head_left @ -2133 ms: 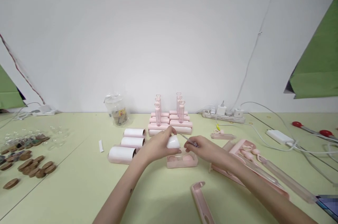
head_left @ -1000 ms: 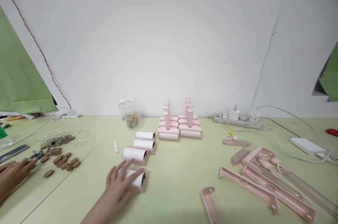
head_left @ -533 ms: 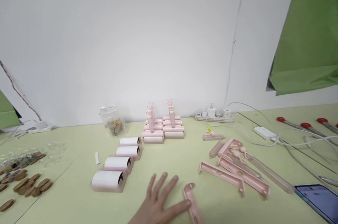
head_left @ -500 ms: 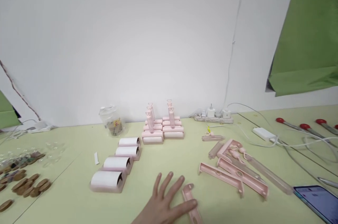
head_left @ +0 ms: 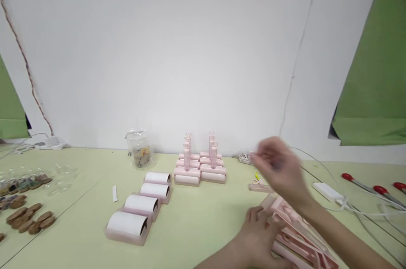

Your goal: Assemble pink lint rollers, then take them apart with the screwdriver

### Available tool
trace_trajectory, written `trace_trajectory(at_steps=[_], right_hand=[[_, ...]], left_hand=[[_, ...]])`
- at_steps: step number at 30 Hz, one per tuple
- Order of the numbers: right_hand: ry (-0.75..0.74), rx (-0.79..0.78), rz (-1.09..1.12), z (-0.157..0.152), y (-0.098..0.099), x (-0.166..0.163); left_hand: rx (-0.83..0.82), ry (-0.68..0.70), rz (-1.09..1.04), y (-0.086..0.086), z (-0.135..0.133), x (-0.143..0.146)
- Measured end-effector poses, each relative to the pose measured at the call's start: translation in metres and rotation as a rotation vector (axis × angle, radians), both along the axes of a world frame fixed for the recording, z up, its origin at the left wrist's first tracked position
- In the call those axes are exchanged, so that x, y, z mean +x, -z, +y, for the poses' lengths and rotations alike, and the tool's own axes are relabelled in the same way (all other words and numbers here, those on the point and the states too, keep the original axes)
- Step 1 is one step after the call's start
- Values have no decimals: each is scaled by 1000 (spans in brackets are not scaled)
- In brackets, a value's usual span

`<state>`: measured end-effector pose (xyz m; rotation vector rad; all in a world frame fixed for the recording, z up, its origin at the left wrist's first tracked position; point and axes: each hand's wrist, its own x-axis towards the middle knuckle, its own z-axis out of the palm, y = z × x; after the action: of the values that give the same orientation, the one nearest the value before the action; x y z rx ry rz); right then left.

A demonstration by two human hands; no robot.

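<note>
My left hand (head_left: 258, 235) lies low on the right, fingers apart and thumb stretched out, against a heap of pink plastic parts. Long pink trough-shaped holders (head_left: 294, 237) lie close together beside its fingers and thumb, partly covered by it. Above them my right hand (head_left: 279, 167) is raised over the table, smeared by motion. Its fingers look curled; whether anything is between them I cannot make out. Just behind it lies a small clear pink tube with a yellow tag (head_left: 258, 186).
Several white-topped rollers in pink cases (head_left: 127, 222) stand left of centre. Pink rollers with upright handles (head_left: 187, 179) are stacked by the wall. A clear bag holding a cup (head_left: 141, 155), brown discs (head_left: 23, 218), a white adapter (head_left: 328, 192), cables and red-ended tools (head_left: 382, 190) lie around.
My left hand has moved right from the single pink holder to the heap, where the holders now lie closer together. My right hand has come into view. The view has shifted slightly.
</note>
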<state>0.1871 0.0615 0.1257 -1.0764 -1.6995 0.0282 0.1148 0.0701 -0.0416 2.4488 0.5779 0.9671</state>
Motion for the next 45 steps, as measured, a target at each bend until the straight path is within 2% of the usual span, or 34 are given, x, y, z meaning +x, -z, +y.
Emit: trace_trajectory(at_steps=[3,6,10,13,16,18,22,25,28,30,32,35,38,39,40,41,42,44,45], right_hand=[[105,-234,-229,61,9,-31],[192,-369,-310,107,34,-46],[276,-486,-354,130,65,-49],[269,-543,-382,131,76,-49],[241,-538,-390,123,77,-46],[223,-490,-371,110,73,-41],[115,-403,-318,69,70,-30],[7,-404,-284,36,82,-32],[-69,-418,-237,14,96,-40],[-93,-407,-182,6,98,-45],[-91,-375,-99,1,89,-48],[-55,-309,63,-8,64,-45],[-31,-209,191,-26,46,-35],[-46,-168,210,-34,45,-32],[-87,-142,211,-41,47,-29],[-152,-137,202,-49,52,-26],[-240,-164,180,-55,59,-25],[-455,-315,103,-66,75,-23],[-544,-413,58,-70,82,-21]], left_hand=[[-12,-55,-81,-4,-3,8],[35,-91,-142,-12,-9,-11],[104,-280,-233,-9,-16,-57],[0,-435,-270,-1,-15,-82],[-144,-557,-355,3,-12,-93],[-227,-586,-414,4,-10,-96],[-359,-524,-470,1,-9,-104],[-447,-484,-492,-5,-6,-115],[-570,-406,-398,-12,-1,-130],[-595,-369,-334,-14,1,-137],[-586,-369,-319,-14,3,-143],[-540,-428,-326,-16,3,-148],[-388,-542,-488,-32,-5,-152],[-395,-555,-582,-40,-9,-152],[-479,-523,-673,-49,-15,-152],[-654,-430,-738,-57,-21,-151],[-900,-273,-758,-63,-28,-150],[-1399,126,-649,-68,-41,-146],[-1563,252,-597,-67,-46,-143]])
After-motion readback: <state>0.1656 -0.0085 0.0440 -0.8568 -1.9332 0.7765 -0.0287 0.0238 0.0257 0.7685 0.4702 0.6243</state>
